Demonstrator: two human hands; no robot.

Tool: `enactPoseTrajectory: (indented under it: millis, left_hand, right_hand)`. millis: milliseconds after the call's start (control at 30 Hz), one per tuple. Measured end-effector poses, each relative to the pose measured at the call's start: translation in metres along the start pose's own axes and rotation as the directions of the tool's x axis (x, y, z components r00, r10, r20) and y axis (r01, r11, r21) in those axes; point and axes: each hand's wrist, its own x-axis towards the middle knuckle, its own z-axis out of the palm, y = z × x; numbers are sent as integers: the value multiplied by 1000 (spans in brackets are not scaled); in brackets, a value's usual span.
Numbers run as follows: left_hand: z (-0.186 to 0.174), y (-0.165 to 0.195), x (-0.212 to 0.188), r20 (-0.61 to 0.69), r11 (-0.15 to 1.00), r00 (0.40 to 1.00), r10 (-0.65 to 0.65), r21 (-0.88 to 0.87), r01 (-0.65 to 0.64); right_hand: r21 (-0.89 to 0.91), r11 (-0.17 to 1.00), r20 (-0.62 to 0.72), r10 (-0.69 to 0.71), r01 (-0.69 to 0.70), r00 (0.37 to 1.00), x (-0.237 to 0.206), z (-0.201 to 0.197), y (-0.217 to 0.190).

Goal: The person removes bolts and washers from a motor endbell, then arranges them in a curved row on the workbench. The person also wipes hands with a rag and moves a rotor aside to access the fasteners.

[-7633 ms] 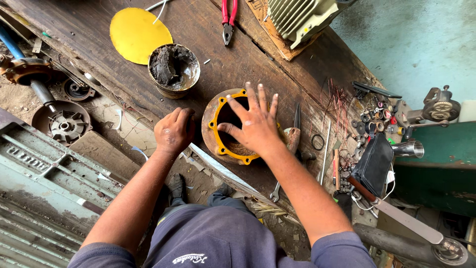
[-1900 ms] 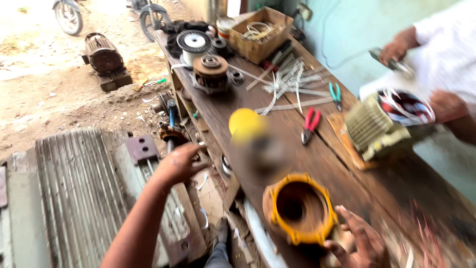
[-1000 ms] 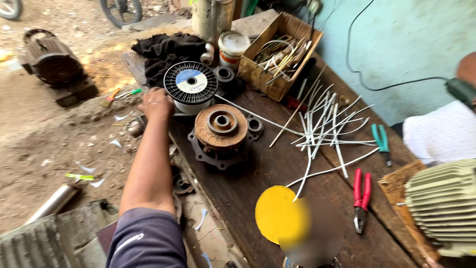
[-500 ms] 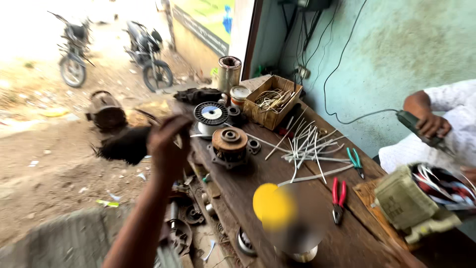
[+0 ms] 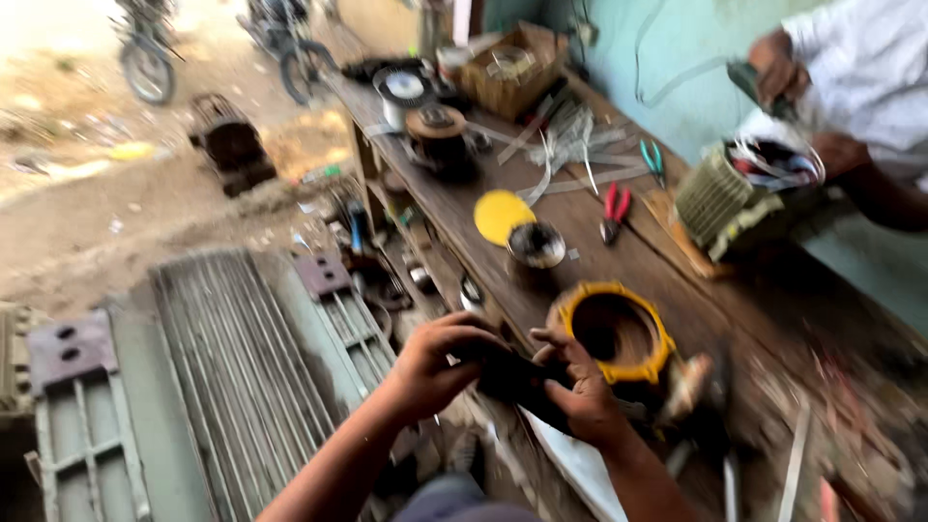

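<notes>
Both your left hand (image 5: pixel 435 362) and right hand (image 5: pixel 580 396) are closed on a dark rag (image 5: pixel 517 379) just off the workbench's (image 5: pixel 580 242) near edge; it looks soft and light, so bunch it anywhere.

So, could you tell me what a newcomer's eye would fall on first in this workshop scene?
Probably the two hands low in the middle: the left hand and right hand grip a dark cloth between them at the workbench's near edge. Just beyond sits a rusty round housing with a yellow rim, with a yellow disc farther up the bench. At the top right, another person's hands work over a ribbed motor.
</notes>
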Motion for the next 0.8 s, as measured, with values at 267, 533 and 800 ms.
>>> enactPoseTrajectory:
  millis: [267, 533, 800]
  left_hand:
    - [57, -43, 2, 414, 574, 845, -338, -621, 534]
    - [143, -69, -3, 684, 414, 709, -170, -604, 681]
    - [175, -55, -9, 726, -80, 640, -251, -674, 734]
  right_hand:
    - [69, 997, -188, -19, 32, 982, -67, -23, -35]
    - [-133, 991, -397, -29, -26, 918, -67, -30, -48]
    - [-923, 303, -263, -53, -235, 963, -155, -16, -94]
